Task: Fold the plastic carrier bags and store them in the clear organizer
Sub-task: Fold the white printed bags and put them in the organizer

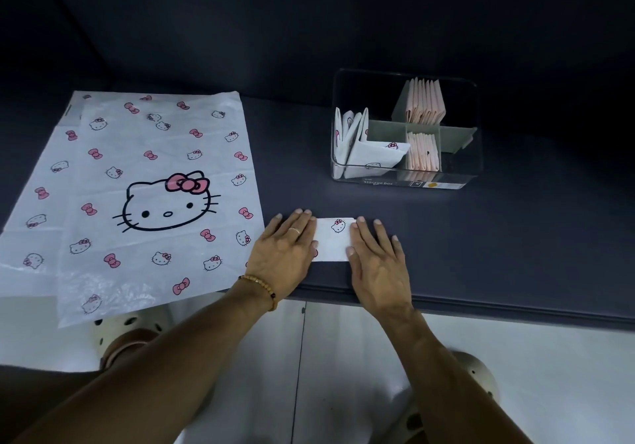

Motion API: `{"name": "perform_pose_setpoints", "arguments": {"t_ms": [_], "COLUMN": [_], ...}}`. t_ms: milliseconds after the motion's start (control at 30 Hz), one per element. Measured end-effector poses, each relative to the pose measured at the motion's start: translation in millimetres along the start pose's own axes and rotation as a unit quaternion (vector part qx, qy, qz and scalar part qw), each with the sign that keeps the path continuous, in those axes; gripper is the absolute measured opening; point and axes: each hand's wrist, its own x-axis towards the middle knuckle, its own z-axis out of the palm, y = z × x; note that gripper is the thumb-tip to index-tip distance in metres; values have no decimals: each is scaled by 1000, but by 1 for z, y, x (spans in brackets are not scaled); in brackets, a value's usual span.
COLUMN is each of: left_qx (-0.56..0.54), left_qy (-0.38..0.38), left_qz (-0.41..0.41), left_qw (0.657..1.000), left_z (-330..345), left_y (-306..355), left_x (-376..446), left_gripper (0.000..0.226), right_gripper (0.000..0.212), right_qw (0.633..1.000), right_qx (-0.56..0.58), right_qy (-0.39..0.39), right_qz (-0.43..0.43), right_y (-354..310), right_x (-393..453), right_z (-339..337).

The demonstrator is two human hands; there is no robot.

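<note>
We see a folded bag (332, 239) lying near the front edge of the dark table (481, 254), a small white rectangle with a cat face and pink bow printed on its top. At about ten o'clock from it lie the flat bags (137, 182), white carrier bags with one large cat face and many small faces and bows, their near corners hanging over the table edge. At about one o'clock from the folded piece stands the clear organizer (405, 130), its grey dividers forming compartments: white printed folded bags lean in the left part, pink folded ones stand upright in two middle compartments.

Our left hand (287, 246) lies flat, fingers straight and close together, pressing the left end of the folded bag; it wears a ring and a beaded bracelet (263, 287) at the wrist. Our right hand (376, 254) also lies flat with straight, slightly spread fingers, pressing the right end. Neither hand grips anything. Both forearms reach in from six o'clock.
</note>
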Motion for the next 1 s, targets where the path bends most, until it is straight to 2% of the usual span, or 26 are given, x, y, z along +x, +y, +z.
{"name": "perform_pose_setpoints", "arguments": {"t_ms": [100, 200, 300, 533, 800, 933, 1000], "left_qx": [43, -3, -40, -110, -120, -152, -137], "left_qy": [-37, -65, -73, -70, -70, -40, -76], "left_qz": [52, 110, 92, 99, 44, -45, -66], "left_qw": [997, 992, 992, 987, 989, 987, 985], "left_z": [1, 10, 21, 22, 1, -16, -18], "left_y": [5, 27, 30, -9, -56, -35, -17], "left_x": [9, 29, 34, 24, 1, 17, 31], "left_gripper": [49, 53, 54, 48, 44, 40, 47], "right_gripper": [51, 51, 52, 51, 52, 52, 52], "right_qw": [1000, 1000, 1000, 999, 999, 999, 999], "right_qx": [-5, -3, -18, -29, -23, -23, -18], "right_qy": [-9, -10, -14, -22, -32, -34, -33], "right_qz": [-8, -1, 5, 2, 10, 12, 13], "right_y": [2, 2, 2, 1, 2, 1, 1], "right_x": [1, 2, 2, 2, 4, 4, 5], "right_z": [3, 4, 5, 2, 5, 5, 5]}}
